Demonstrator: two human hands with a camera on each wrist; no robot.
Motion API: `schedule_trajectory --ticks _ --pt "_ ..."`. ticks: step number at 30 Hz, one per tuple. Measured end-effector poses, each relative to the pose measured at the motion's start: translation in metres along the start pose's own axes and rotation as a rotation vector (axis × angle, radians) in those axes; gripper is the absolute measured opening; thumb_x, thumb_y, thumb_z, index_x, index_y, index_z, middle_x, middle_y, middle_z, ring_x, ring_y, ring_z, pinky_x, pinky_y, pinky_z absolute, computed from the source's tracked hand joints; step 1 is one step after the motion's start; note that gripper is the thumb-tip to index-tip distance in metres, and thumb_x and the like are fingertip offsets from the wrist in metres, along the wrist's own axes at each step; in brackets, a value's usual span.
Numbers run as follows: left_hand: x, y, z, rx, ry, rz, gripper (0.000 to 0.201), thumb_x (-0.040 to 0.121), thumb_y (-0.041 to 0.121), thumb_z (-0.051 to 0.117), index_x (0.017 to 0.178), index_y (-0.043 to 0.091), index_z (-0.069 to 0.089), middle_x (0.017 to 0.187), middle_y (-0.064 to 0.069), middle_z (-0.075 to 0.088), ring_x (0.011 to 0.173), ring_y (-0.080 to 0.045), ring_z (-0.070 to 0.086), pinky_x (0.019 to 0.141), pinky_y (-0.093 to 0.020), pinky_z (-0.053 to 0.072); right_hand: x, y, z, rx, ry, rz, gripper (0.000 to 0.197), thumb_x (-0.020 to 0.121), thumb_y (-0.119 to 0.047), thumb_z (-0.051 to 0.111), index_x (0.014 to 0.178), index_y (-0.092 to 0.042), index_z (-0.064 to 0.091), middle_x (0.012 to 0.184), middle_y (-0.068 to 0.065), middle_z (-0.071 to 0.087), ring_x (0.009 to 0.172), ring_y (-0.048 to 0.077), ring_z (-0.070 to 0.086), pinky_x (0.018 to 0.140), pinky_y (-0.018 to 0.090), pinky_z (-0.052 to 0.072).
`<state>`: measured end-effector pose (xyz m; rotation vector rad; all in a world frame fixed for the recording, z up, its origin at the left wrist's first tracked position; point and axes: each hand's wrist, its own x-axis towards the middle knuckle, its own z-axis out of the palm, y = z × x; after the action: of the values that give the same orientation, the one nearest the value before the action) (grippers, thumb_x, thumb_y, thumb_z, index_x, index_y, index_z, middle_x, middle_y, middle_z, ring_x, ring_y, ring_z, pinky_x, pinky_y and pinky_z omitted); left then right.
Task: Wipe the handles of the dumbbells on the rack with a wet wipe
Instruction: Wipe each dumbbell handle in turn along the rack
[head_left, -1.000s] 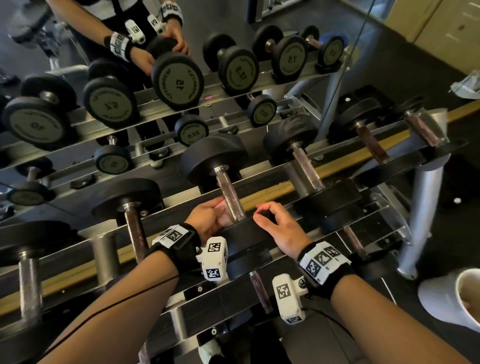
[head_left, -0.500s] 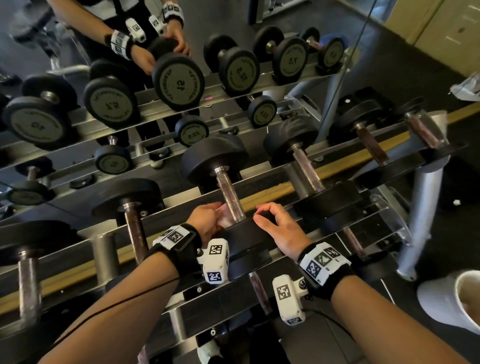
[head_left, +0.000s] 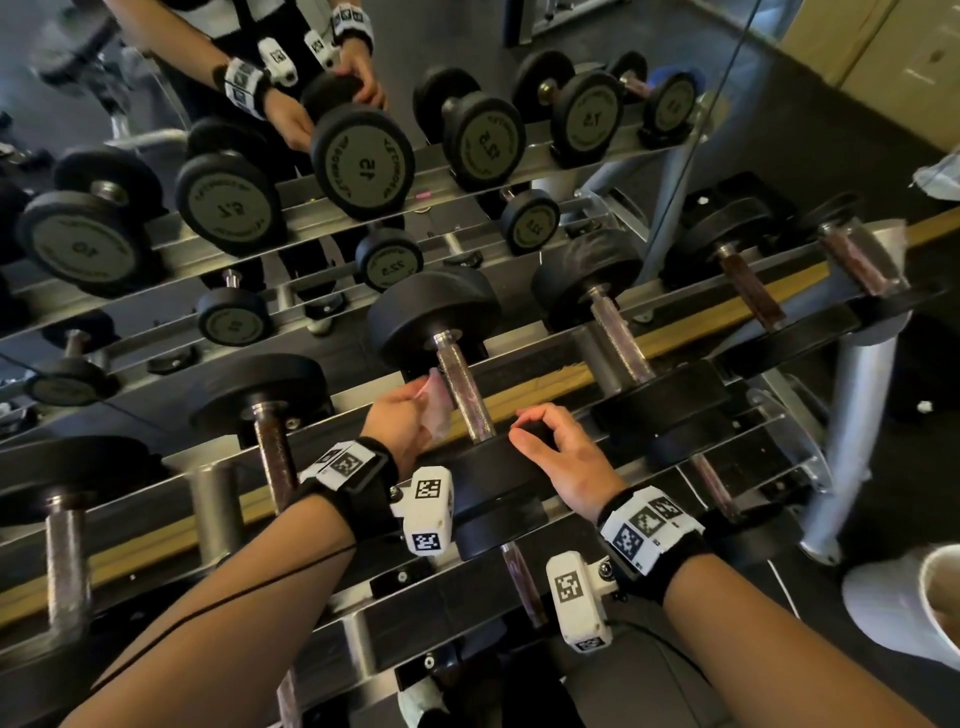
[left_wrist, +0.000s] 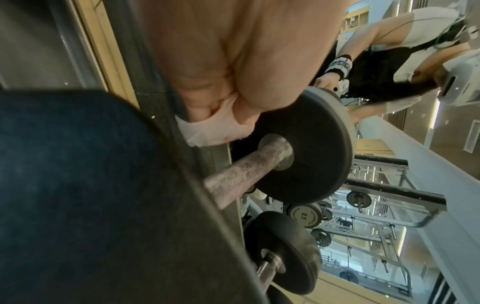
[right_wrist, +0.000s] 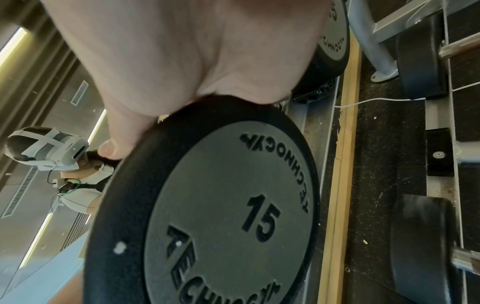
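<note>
Rack: the long silver metal dumbbell rack (head_left: 213, 488) runs across in front of a mirror, with black round-headed dumbbells lying in a row on it.
Left neighbour: a black dumbbell with a rusty brown handle (head_left: 272, 447) sits on the rack to the left of the left hand, apart from it.
Left hand: the left hand (head_left: 400, 423) has its fingers curled round a crumpled pale pink wet wipe (head_left: 434, 405), bunched in the fist with a tuft sticking out.
Wipe position: in the left wrist view the wet wipe (left_wrist: 215, 131) sits just beside the handle near the far head; whether it touches the metal is hard to tell from here.
Handle: the worn, mottled metal handle of the black 15 dumbbell (head_left: 465, 395) lies between the two hands, to the right of the wipe and left of the right hand's fingertips.
Right hand: the right hand (head_left: 563, 460) rests on top of the near black rubber head (head_left: 498, 467) of that same dumbbell, fingers curved over its rim and thumb alongside, gripping the head.
Head face: the right wrist view shows the grey face plate (right_wrist: 228, 216) under the palm, marked 15.
Right neighbour: another black dumbbell with a metal handle (head_left: 621, 343) lies on the rack to the right of the right hand, not touched.
</note>
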<state>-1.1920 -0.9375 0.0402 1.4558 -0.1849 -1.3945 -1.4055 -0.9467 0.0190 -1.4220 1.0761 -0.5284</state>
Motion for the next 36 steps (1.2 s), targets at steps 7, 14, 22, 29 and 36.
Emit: schedule_trajectory --ticks 7,14,22,29,36 --pt "-0.024 0.001 0.004 0.072 -0.087 0.035 0.033 0.104 -0.002 0.034 0.120 0.007 0.061 0.104 -0.010 0.069 0.086 -0.019 0.070 0.069 -0.028 0.061 -0.005 0.005 0.000 0.053 0.002 -0.044 0.030 0.088 -0.038 0.068 0.115 -0.034 0.056 0.122 -0.001 0.051 0.113 0.021 0.055 0.096 0.046 0.053" --pt "-0.023 0.038 0.003 0.486 -0.052 0.596 0.037 0.099 0.001 0.051 0.124 0.024 0.066 0.119 -0.001 0.071 0.114 -0.015 0.065 0.106 -0.036 0.047 -0.005 0.009 -0.008 0.134 -0.021 0.019 0.038 0.080 -0.047 0.073 0.113 -0.041 0.057 0.116 -0.005 0.062 0.108 0.013 0.062 0.095 0.038 0.054" --pt "0.017 0.037 0.001 1.214 -0.231 0.803 0.048 0.100 0.002 0.046 0.141 0.026 0.052 0.139 0.002 0.059 0.131 -0.012 0.052 0.114 -0.024 0.036 -0.006 0.012 -0.004 0.183 0.038 -0.012 0.037 0.084 -0.034 0.074 0.118 -0.038 0.059 0.128 -0.013 0.058 0.114 0.003 0.057 0.091 0.020 0.050" --pt "0.026 0.050 0.007 1.827 -0.478 0.730 0.039 0.104 0.030 0.045 0.141 0.040 0.050 0.149 0.017 0.046 0.146 -0.011 0.026 0.121 -0.037 0.019 -0.004 0.017 0.001 0.234 0.054 -0.037 0.036 0.086 -0.033 0.072 0.120 -0.038 0.058 0.131 -0.016 0.056 0.108 -0.010 0.056 0.084 0.008 0.046" --pt "0.010 0.032 -0.001 2.010 -0.698 0.775 0.043 0.104 0.026 0.045 0.146 0.034 0.045 0.153 0.022 0.036 0.150 -0.013 0.015 0.123 -0.036 0.011 -0.002 0.023 0.003 0.231 0.069 -0.063 0.039 0.084 -0.039 0.072 0.120 -0.042 0.058 0.135 -0.019 0.052 0.123 -0.006 0.048 0.102 0.019 0.039"
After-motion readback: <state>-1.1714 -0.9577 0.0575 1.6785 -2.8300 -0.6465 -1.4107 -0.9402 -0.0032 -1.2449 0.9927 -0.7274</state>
